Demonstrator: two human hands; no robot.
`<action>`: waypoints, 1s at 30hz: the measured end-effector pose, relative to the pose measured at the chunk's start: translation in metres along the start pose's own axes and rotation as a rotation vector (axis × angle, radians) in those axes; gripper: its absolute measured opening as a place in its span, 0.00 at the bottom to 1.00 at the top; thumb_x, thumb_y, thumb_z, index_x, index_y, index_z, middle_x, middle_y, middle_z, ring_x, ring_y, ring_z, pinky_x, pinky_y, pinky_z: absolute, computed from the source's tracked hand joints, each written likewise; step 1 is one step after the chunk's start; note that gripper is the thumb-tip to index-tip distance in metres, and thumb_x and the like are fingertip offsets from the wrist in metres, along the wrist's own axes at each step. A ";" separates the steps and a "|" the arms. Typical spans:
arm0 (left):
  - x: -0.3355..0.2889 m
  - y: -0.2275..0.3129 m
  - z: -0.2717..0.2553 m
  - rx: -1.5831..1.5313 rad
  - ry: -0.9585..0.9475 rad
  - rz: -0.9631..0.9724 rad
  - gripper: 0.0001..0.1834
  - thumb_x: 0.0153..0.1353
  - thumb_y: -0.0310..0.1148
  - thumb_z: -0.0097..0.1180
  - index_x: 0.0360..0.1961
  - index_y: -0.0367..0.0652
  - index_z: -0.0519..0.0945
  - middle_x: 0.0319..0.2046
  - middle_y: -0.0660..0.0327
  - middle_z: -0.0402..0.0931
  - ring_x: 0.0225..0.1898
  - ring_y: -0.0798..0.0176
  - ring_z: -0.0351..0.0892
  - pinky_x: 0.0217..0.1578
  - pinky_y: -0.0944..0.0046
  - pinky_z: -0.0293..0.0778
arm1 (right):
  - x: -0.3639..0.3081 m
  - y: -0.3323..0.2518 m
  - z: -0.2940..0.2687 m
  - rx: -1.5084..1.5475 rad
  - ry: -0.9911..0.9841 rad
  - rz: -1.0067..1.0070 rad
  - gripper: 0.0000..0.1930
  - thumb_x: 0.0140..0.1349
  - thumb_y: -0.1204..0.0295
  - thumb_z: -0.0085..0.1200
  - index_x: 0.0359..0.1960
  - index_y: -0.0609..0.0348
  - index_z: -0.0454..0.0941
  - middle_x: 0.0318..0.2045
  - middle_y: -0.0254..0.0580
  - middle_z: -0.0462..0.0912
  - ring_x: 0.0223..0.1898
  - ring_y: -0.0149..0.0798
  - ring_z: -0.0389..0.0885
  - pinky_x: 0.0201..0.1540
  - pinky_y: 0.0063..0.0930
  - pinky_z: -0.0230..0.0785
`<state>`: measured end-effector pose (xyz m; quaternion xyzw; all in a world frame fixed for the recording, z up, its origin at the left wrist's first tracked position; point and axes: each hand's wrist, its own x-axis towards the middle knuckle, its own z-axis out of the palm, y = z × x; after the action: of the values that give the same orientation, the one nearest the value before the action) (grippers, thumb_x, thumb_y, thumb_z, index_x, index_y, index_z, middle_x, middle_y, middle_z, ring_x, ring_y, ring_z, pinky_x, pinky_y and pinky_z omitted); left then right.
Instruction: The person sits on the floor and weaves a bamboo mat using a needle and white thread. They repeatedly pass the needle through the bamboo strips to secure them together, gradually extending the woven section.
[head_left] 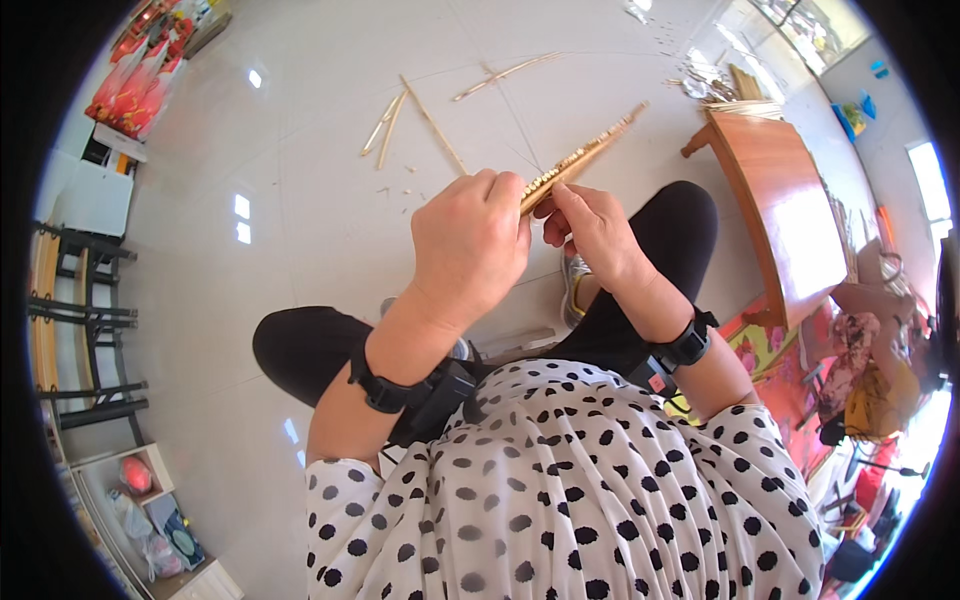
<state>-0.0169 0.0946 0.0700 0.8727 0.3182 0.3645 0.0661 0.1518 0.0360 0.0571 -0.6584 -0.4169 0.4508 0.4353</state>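
Between my hands is a narrow straw-coloured strip (575, 157), with a row of small pale bumps along one edge. It slants up and to the right, tapering toward its far tip. My left hand (470, 235) is closed in a fist around its near end and hides that part. The thumb and fingers of my right hand (592, 228) pinch the strip's lower side, just right of the left hand. A long thin stalk (432, 125) shows beyond my left fist; whether it touches the hand I cannot tell.
Short loose stalks (383, 128) and another stalk (508, 76) lie on the pale tiled floor (300, 180). A low wooden table (775, 190) stands to the right, near a pile of stalks (745, 100). Stacked benches (85, 320) line the left side. My bent knees flank the work.
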 end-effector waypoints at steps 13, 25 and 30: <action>-0.052 0.048 0.083 -0.370 -0.279 -0.095 0.22 0.55 0.31 0.70 0.49 0.35 0.77 0.35 0.52 0.79 0.38 0.46 0.82 0.35 0.52 0.79 | 0.015 0.052 -0.036 -0.778 0.145 -0.109 0.20 0.63 0.62 0.49 0.25 0.71 0.80 0.25 0.65 0.82 0.31 0.64 0.83 0.40 0.51 0.76; -0.004 -0.036 0.067 -0.251 -0.564 0.052 0.10 0.65 0.35 0.60 0.29 0.42 0.80 0.29 0.56 0.81 0.35 0.47 0.82 0.36 0.49 0.78 | -0.014 0.076 -0.016 -1.006 0.064 -0.284 0.12 0.67 0.66 0.53 0.31 0.64 0.76 0.25 0.52 0.82 0.29 0.56 0.84 0.34 0.48 0.77; -0.009 -0.046 0.100 -0.215 -0.599 0.334 0.09 0.60 0.32 0.63 0.26 0.43 0.78 0.22 0.58 0.77 0.28 0.50 0.81 0.29 0.53 0.76 | -0.019 0.082 -0.015 -1.060 0.085 -0.429 0.10 0.66 0.66 0.56 0.32 0.61 0.75 0.25 0.46 0.80 0.27 0.52 0.83 0.32 0.44 0.77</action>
<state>0.0228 0.1370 -0.0242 0.9688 0.0974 0.1299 0.1873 0.1742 -0.0070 -0.0133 -0.7048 -0.6925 0.0550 0.1437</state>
